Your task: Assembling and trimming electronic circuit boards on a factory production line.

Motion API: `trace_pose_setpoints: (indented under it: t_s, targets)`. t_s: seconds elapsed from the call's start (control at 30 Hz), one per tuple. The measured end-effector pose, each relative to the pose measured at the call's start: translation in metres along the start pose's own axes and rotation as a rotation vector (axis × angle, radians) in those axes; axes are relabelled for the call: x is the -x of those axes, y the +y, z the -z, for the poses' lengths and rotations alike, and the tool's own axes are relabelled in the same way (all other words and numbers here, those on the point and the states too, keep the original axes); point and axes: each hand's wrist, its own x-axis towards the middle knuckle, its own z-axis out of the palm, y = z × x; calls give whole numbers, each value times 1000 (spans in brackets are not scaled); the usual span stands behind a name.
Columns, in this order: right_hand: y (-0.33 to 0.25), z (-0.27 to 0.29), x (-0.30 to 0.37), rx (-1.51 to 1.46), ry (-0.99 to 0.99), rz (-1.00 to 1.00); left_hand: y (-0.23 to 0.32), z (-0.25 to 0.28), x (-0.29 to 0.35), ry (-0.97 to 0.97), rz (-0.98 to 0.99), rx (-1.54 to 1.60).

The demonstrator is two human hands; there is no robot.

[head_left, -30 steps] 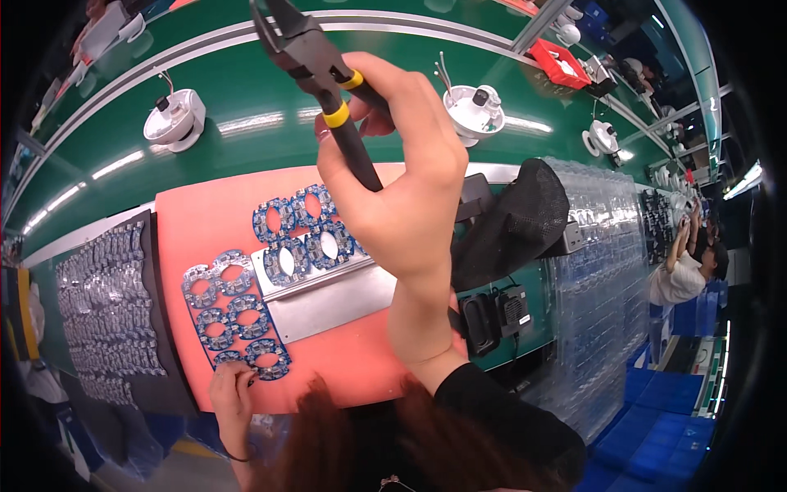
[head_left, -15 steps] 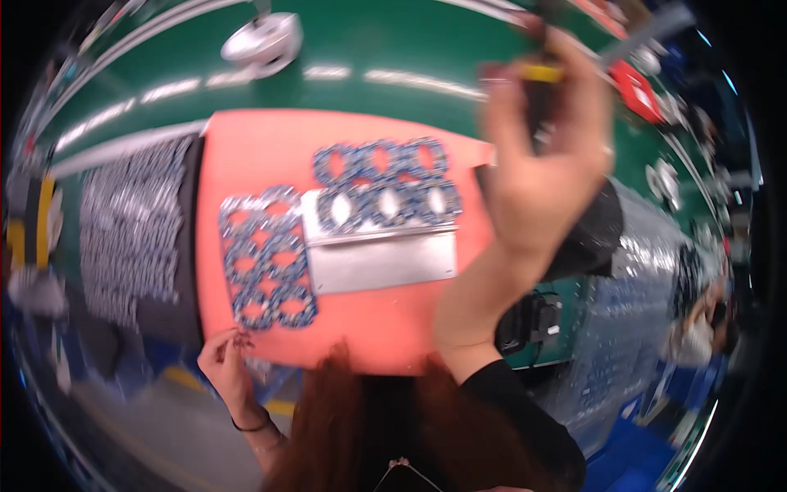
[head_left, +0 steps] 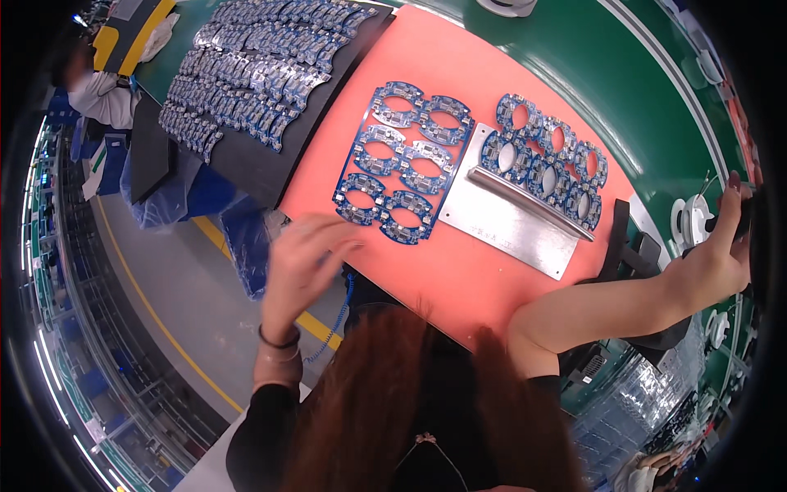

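Note:
My left hand (head_left: 305, 261), slightly blurred, hovers by the near left corner of a blue circuit board panel (head_left: 418, 150) with oval cutouts. Its thumb and fingers are apart and nothing shows in them. At the far right edge, my right hand (head_left: 723, 246) is closed around a black tool (head_left: 744, 217), mostly lost in the dark rim. Beside the first panel lies a flat metal plate (head_left: 500, 234) with a raised bar (head_left: 529, 202) across it. A second panel of blue boards (head_left: 545, 176) rests partly on that plate, along the bar's far side.
An orange-pink mat (head_left: 492, 61) covers this part of the green bench (head_left: 566, 37). Rows of blue boards (head_left: 254, 70) lie on a black sheet (head_left: 250, 172) to the left. Bubble wrap (head_left: 648, 402) is at the lower right. Another person (head_left: 106, 98) is at the upper left.
The view has swung, so the mat now slants to the right. My right hand has gone from above the bench out to the far right with the black tool. My left hand's fingers have spread.

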Motion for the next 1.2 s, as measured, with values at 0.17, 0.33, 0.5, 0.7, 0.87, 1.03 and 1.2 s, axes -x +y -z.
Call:
trace_pose_setpoints:
  t_s: [0.17, 0.33, 0.5, 0.7, 0.87, 1.03, 1.2]
  targets:
    - [0, 14, -5, 24, 38, 18, -16, -54, -19, -132, -236, -42]
    - [2, 24, -8, 46, 95, 21, -25, -58, -24, -184, -265, -16]
    - [6, 22, -9, 5, 5, 3, -28, -64, -21, -72, -269, -3]
    - [-1, 15, -12, 37, 40, 22, -9, -80, -23, -18, -357, -40]
    - [-3, 14, -7, -14, 8, 3, -12, -93, -22, 19, -340, -18]
    - [-5, 13, -6, -82, 31, 2, -16, -98, -21, 5, -401, -64]
    - [-1, 16, -7, -12, -9, -21, -17, -93, -25, 0, -366, 29]
